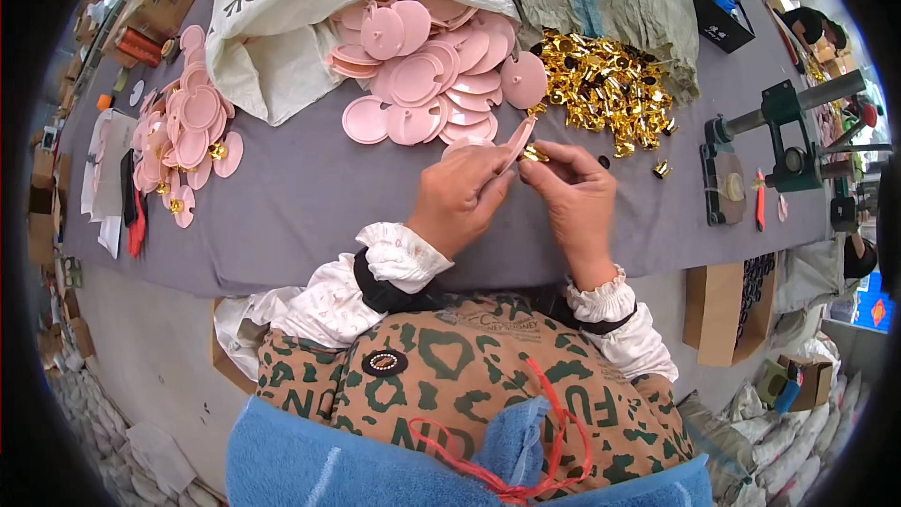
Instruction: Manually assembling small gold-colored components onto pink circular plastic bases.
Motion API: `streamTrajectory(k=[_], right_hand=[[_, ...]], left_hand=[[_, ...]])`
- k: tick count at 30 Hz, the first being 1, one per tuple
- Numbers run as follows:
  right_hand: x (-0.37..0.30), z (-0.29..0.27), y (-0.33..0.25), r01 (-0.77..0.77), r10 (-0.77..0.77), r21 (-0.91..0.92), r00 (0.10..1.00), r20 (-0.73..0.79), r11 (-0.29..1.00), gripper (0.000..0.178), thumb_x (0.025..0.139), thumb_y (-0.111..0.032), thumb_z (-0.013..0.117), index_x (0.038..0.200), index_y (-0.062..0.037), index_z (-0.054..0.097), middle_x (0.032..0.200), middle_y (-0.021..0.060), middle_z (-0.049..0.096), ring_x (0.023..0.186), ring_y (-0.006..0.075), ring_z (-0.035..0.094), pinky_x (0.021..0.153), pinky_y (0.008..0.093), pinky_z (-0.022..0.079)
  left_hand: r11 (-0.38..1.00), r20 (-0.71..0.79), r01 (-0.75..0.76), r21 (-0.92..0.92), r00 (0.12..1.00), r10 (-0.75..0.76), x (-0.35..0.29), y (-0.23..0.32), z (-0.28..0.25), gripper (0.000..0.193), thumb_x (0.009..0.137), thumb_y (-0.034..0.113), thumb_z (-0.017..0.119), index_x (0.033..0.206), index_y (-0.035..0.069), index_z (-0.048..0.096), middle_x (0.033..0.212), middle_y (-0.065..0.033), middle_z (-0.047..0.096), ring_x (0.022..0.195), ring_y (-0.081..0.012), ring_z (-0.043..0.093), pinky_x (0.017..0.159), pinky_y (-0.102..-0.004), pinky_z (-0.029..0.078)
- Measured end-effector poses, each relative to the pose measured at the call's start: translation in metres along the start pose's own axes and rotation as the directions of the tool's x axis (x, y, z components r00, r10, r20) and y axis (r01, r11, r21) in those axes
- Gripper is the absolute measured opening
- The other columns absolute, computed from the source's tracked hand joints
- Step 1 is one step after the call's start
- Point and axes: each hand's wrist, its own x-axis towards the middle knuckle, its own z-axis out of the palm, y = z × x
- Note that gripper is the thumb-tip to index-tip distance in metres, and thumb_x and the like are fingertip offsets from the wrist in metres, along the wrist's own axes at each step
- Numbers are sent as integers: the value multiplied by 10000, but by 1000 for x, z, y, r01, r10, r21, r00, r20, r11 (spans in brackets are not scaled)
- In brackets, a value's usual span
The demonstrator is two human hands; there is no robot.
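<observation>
My left hand (462, 195) is closed on a pink plastic disc (519, 138), tilted up nearly edge-on between thumb and fingers. In my right hand (577, 199), thumb and fingertips pinch a small gold metal clip (534, 154), close beside the disc's edge; whether the two touch I cannot tell. Just beyond my hands a heap of pink discs (413, 80) spills from a white woven sack (272, 38). To its right lies a pile of gold clips (601, 84) at the mouth of a grey-green sack (619, 0).
At the left, more pink discs (199, 108), some with gold clips on them, form a second pile on the grey cloth-covered table (310, 197). A green hand press (784, 136) stands at the right. A black box (723, 5) sits at the far right, and an open carton (713, 314) stands below the table.
</observation>
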Motion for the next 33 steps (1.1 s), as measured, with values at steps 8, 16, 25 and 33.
streamTrajectory(k=[8, 16, 25, 33], right_hand=[[7, -71, -26, 367, -394, -838, 896, 203, 403, 338, 732, -77, 773, 1061, -73, 695, 1019, 90, 689, 948, 275, 642, 825, 343, 511], [16, -93, 1, 269, -301, -890, 940, 159, 369, 285, 761, -72, 740, 1041, -53, 688, 1004, 101, 687, 905, 322, 651, 813, 371, 516], [5, -80, -5, 222, -264, -525, 964, -5, 821, 268, 810, 20, 687, 1073, -34, 681, 1007, 61, 650, 894, 132, 630, 791, 270, 506], [-7, -25, 0, 383, -338, -380, 923, 182, 842, 355, 804, 27, 696, 1154, -19, 656, 1045, 77, 643, 929, 151, 638, 820, 249, 509]], left_hand=[[673, -486, 512, 535, 837, -251, -2, -52, -167, 207, 916, 224, 657, 1019, 49, 694, 868, -101, 683, 819, -219, 651, 753, -330, 500], [735, -418, 191, 651, 898, 137, 21, -73, -212, 327, 855, 130, 657, 1167, 32, 635, 1028, -112, 697, 901, -230, 657, 816, -327, 501], [899, 347, -137, 417, 938, -18, 14, -33, -35, 527, 719, 136, 771, 1204, 18, 602, 1196, -134, 613, 1143, -317, 524, 990, -404, 421], [626, 258, 657, -420, 748, -612, 14, -8, -22, 281, 821, 143, 745, 1057, 11, 669, 878, -55, 691, 766, -107, 614, 701, -267, 500]])
